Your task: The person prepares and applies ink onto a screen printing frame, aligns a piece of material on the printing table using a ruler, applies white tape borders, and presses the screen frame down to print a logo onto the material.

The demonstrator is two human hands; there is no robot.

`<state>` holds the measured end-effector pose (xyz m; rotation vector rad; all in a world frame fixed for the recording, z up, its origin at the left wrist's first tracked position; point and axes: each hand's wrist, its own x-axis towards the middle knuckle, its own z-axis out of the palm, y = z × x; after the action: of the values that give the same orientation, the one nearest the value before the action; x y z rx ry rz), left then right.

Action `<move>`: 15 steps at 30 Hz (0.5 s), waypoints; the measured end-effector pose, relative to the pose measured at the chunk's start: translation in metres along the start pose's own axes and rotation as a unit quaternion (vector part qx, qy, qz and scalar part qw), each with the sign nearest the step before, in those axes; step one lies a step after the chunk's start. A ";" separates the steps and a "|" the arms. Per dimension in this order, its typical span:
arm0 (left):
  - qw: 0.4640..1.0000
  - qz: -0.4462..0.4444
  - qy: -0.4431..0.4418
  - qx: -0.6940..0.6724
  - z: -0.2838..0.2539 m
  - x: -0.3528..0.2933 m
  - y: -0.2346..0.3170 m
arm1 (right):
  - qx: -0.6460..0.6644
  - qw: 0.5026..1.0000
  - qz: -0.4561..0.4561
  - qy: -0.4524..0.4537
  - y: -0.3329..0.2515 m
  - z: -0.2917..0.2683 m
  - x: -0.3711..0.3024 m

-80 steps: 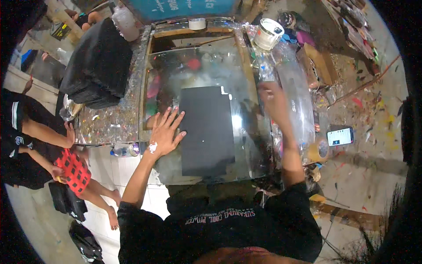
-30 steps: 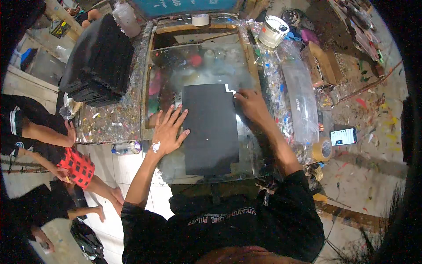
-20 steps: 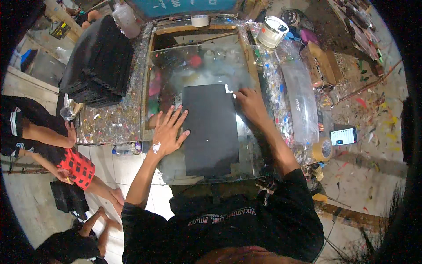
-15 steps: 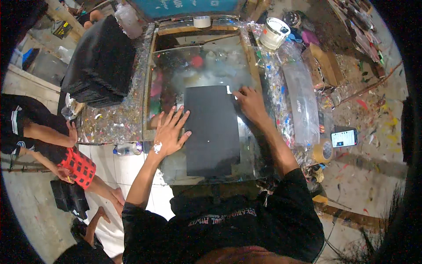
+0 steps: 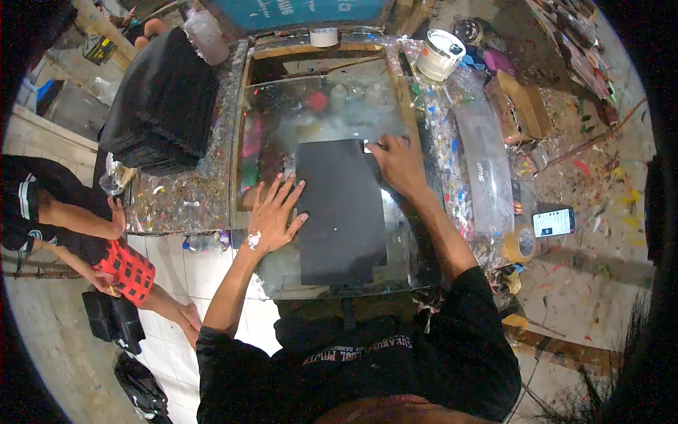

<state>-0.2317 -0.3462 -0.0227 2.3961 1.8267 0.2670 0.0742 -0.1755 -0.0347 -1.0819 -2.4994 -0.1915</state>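
Note:
A black rectangular sheet [image 5: 340, 212] lies flat on a glass pane [image 5: 279, 279] in front of me. My left hand [image 5: 272, 218] rests palm down beside its left edge, fingers spread, with the fingertips and thumb at the sheet's border. At the top right corner of the sheet, my right hand [image 5: 399, 166] has thumb and forefinger pinched together on the edge. A small white patch [image 5: 366, 147] shows at that corner, partly covered by the fingertips. White smears mark my left wrist.
Left stands a tall stack of black sheets [image 5: 162, 106] on the paint-speckled table [image 5: 176, 201]. A tape roll [image 5: 324, 37] sits beyond the glass. To the right are a white bucket [image 5: 439, 56], a brown tape roll [image 5: 520, 244] and a phone [image 5: 554, 222]. Another person's arm [image 5: 78, 218] is at far left.
My right hand has moved slightly left, its fingertips now over the sheet's corner and covering more of the white patch. My left hand has stayed in place.

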 end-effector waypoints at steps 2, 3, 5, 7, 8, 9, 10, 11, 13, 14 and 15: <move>1.000 0.003 0.001 -0.001 0.000 0.002 0.000 | 0.001 0.999 0.027 -0.018 0.002 -0.005 0.005; 1.000 0.007 0.001 -0.002 0.000 0.004 0.000 | 0.002 0.998 0.054 -0.040 0.006 -0.009 0.008; 1.000 0.012 -0.006 -0.001 -0.004 0.009 0.002 | 0.017 0.995 0.095 -0.008 0.013 -0.029 0.006; 1.000 0.020 -0.009 0.000 -0.004 0.011 0.005 | 0.021 0.987 0.123 0.101 0.030 -0.068 -0.009; 1.000 0.010 -0.013 -0.001 -0.009 0.011 0.010 | 0.012 0.980 0.160 0.115 0.046 -0.090 -0.016; 0.999 -0.002 -0.040 0.030 -0.017 0.009 0.012 | 0.000 0.972 0.196 0.127 0.059 -0.111 -0.018; 1.000 -0.008 -0.013 0.027 -0.008 -0.002 0.005 | -0.006 0.964 0.224 0.143 0.078 -0.131 -0.016; 1.000 -0.011 -0.018 0.023 -0.008 -0.002 0.005 | -0.093 0.953 0.221 0.186 0.118 -0.142 -0.028; 1.000 0.004 -0.002 0.020 -0.003 0.001 0.007 | -0.120 0.907 0.333 0.229 0.180 -0.166 -0.056; 1.000 0.001 0.005 0.024 -0.003 0.001 0.008 | -0.148 0.884 0.400 0.192 0.209 -0.182 -0.071; 1.000 0.014 0.007 0.023 -0.001 0.005 0.008 | -0.176 0.883 0.359 0.245 0.239 -0.188 -0.095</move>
<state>-0.2230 -0.3435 -0.0194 2.4580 1.8258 0.2476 0.3647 -0.1270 0.0879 -1.7647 -1.5234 -0.6215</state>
